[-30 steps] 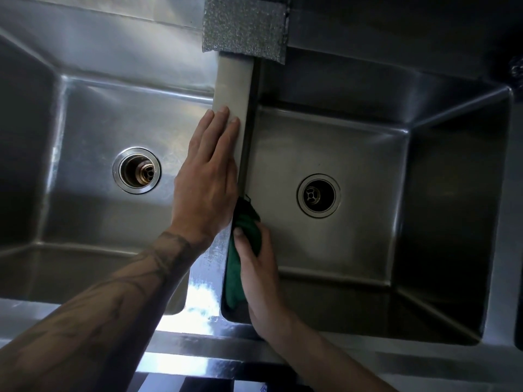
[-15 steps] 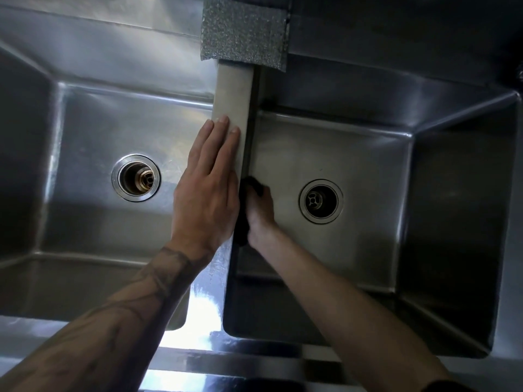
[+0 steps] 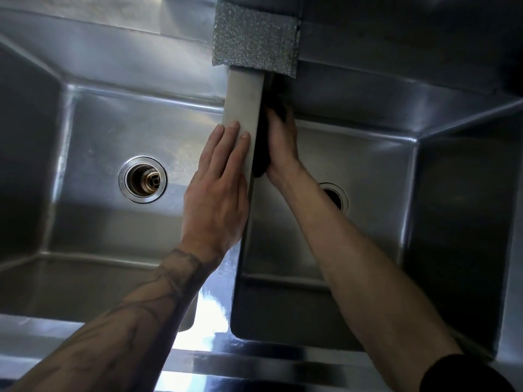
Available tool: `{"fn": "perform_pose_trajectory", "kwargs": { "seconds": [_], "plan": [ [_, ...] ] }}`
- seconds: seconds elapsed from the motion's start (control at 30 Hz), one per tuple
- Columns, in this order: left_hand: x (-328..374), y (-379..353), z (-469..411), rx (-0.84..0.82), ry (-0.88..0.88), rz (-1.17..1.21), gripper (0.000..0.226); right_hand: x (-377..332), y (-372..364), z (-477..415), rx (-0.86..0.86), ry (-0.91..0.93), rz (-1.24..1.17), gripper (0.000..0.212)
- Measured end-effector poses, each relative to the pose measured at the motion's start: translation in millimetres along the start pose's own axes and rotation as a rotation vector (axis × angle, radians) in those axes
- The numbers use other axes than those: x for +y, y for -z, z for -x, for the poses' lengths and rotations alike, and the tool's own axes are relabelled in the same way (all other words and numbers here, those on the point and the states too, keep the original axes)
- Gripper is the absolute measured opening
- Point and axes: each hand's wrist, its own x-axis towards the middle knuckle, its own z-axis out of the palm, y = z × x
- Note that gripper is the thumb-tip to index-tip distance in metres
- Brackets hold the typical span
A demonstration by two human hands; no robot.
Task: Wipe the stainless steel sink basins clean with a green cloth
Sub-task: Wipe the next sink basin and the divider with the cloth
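Barely visible, the cloth lies under the right hand.

- The cloth, at 10 o'clock from the right drain, is mostly hidden behind the right hand. It seems dark in the shadow.
- That hand's fingers are blurred, so their grip cannot be told.
- The right forearm half covers the right drain.
- The left basin is cut off at 9 o'clock.
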Motion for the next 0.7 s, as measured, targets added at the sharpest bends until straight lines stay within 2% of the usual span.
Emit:
{"fn": "perform_pose_trajectory", "kwargs": {
  "seconds": [0.13, 0.23, 0.33, 0.4, 0.43, 0.5, 0.53, 0.6, 0.7],
  "plan": [
    [-1, -1, 1, 0.025, 0.003, 0.042, 0.052, 11, 21, 76, -0.091, 0.018, -0.022, 0.035],
    [-2, -2, 2, 0.037, 0.021, 0.059, 0.051, 32, 41, 133, -0.125, -0.045, 0.019, 0.035],
    [-4, -2, 2, 0.041, 0.011, 0.053, 0.049, 65, 64, 170, -0.117, -0.210, 0.167, 0.038],
    [-4, 0, 5, 0.035, 0.022, 0.028, 0.049, 82, 79, 181, -0.179, -0.370, 0.246, 0.043],
    [-2, 1, 8, 0.025, 0.032, 0.007, 0.048, 84, 87, 184, -0.217, -0.448, 0.277, 0.040],
    [1, 5, 20, -0.003, 0.061, -0.030, 0.046, 84, 104, 184, -0.316, -0.542, 0.338, 0.018],
    [4, 8, 31, -0.019, 0.078, -0.043, 0.046, 83, 109, 182, -0.373, -0.545, 0.395, 0.010],
    [11, 15, 61, -0.054, 0.119, -0.058, 0.045, 80, 113, 174, -0.468, -0.469, 0.555, 0.012],
    [28, 23, 113, -0.070, 0.197, -0.087, 0.046, 88, 116, 157, -0.570, -0.297, 0.751, 0.041]
  ]
}}
